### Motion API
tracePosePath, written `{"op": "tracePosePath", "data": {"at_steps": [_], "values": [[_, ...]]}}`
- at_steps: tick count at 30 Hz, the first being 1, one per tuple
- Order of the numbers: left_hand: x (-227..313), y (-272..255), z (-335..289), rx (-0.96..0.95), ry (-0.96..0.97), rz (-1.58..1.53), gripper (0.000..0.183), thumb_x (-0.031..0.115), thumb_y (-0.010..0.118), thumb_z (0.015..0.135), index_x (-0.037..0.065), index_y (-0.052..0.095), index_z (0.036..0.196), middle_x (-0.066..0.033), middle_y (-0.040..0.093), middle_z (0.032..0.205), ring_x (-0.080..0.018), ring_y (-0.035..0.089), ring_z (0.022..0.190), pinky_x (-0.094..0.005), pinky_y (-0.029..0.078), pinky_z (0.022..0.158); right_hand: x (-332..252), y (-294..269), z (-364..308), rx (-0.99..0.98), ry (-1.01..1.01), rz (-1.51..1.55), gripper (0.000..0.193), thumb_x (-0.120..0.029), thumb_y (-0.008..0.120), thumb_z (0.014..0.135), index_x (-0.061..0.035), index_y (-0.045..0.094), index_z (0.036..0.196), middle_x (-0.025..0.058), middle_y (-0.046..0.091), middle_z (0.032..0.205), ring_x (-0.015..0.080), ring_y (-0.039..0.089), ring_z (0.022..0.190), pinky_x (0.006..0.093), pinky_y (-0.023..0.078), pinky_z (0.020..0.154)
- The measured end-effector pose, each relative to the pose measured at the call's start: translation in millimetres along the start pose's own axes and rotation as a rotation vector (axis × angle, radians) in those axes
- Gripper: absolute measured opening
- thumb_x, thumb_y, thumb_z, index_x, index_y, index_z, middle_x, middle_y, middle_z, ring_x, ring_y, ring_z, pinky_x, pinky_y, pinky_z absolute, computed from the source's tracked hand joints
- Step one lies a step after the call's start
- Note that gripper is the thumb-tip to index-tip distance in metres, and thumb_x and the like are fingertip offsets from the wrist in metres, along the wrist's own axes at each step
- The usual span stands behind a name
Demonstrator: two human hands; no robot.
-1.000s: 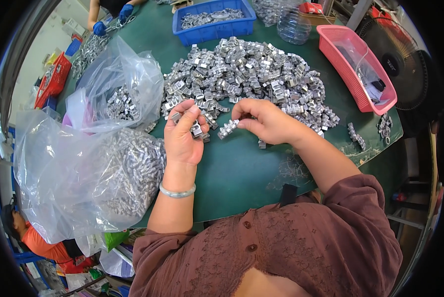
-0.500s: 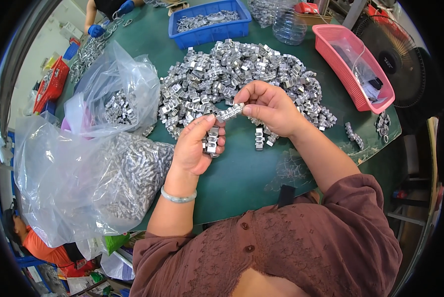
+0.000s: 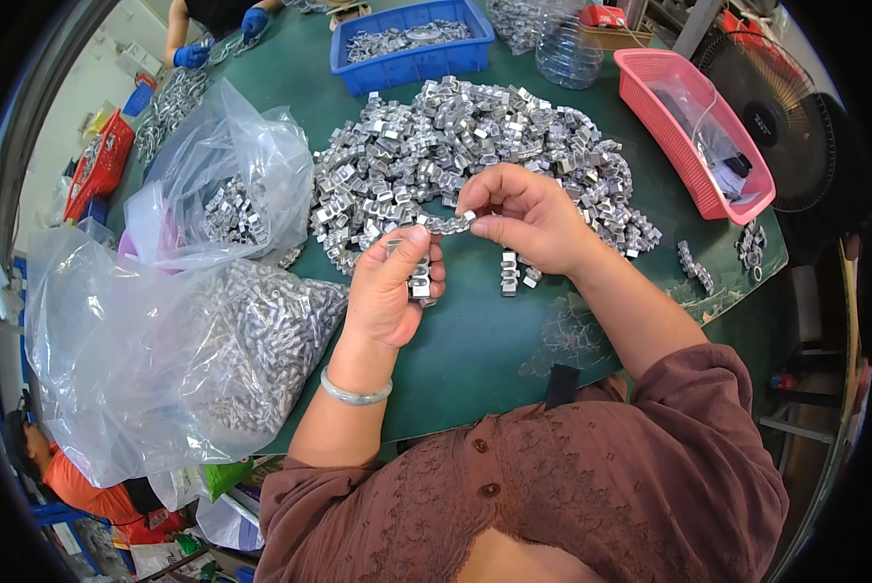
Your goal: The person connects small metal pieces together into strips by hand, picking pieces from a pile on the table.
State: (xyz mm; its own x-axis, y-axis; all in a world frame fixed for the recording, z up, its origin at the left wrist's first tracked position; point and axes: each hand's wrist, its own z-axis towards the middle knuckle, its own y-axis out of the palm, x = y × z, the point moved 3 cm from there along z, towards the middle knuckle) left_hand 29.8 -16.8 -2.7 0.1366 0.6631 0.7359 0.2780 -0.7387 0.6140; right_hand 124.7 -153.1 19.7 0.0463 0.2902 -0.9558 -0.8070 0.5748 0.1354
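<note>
A short chain of silvery metal links (image 3: pixel 443 225) stretches between my two hands, over the near edge of a large heap of similar metal pieces (image 3: pixel 475 136). My left hand (image 3: pixel 387 277), with a pale bangle at its wrist, is closed round one end, and part of the chain hangs below its fingers. The other end sits pinched between thumb and finger of my right hand (image 3: pixel 528 219). A short loose strip of links (image 3: pixel 509 273) lies on the green table just below my right hand.
Left stands a clear plastic bag (image 3: pixel 261 360) of small metal parts; behind it is another open bag (image 3: pixel 251 146). A blue bin (image 3: pixel 411 49) is at the back, a pink basket (image 3: pixel 698 136) and fan (image 3: pixel 771 121) at right. A co-worker's blue-gloved hands (image 3: pixel 191 56) handle chain, far left.
The chain between my hands has sagged into a curve, its right end slightly lower. My left hand has turned and shifted slightly right. The co-worker's gloved hands have moved slightly.
</note>
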Motion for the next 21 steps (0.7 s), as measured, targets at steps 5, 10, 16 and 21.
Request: {"op": "tracePosePath", "data": {"at_steps": [5, 10, 16, 21], "values": [[-2, 1, -1, 0.094, 0.159, 0.018, 0.013, 0.008, 0.061, 0.077, 0.006, 0.054, 0.088, -0.0043, 0.055, 0.073, -0.0141, 0.051, 0.059, -0.0243, 0.041, 0.049, -1, 4, 0, -0.092, -0.128, -0.247, 0.021, 0.010, 0.053, 0.072, 0.0001, 0.051, 0.091, 0.0063, 0.051, 0.092, 0.0135, 0.050, 0.088, 0.0265, 0.040, 0.079], [1, 8, -4, 0.067, 0.318, 0.201, 0.020, 0.004, 0.059, 0.076, 0.004, 0.053, 0.096, -0.0029, 0.054, 0.075, -0.0115, 0.052, 0.060, -0.0228, 0.041, 0.049, -3, 4, 1, -0.012, -0.303, -0.421, 0.023, 0.008, 0.055, 0.069, -0.0023, 0.051, 0.089, 0.0030, 0.053, 0.086, 0.0120, 0.052, 0.078, 0.0246, 0.042, 0.073], [3, 11, -7, -0.014, 0.506, 0.368, 0.024, 0.002, 0.058, 0.076, 0.002, 0.053, 0.099, -0.0020, 0.054, 0.077, -0.0094, 0.052, 0.060, -0.0210, 0.042, 0.050, -1, 5, 1, 0.013, -0.175, -0.254, 0.027, 0.010, 0.053, 0.070, -0.0027, 0.049, 0.094, 0.0019, 0.051, 0.086, 0.0093, 0.050, 0.079, 0.0238, 0.042, 0.072], [4, 11, -7, -0.008, 0.502, 0.374, 0.024, 0.003, 0.058, 0.076, 0.003, 0.053, 0.100, -0.0025, 0.054, 0.077, -0.0100, 0.052, 0.060, -0.0212, 0.042, 0.051, -3, 5, -2, -0.014, -0.145, -0.204, 0.029, 0.009, 0.053, 0.071, -0.0020, 0.048, 0.097, 0.0029, 0.050, 0.092, 0.0101, 0.049, 0.085, 0.0248, 0.040, 0.076]]}}
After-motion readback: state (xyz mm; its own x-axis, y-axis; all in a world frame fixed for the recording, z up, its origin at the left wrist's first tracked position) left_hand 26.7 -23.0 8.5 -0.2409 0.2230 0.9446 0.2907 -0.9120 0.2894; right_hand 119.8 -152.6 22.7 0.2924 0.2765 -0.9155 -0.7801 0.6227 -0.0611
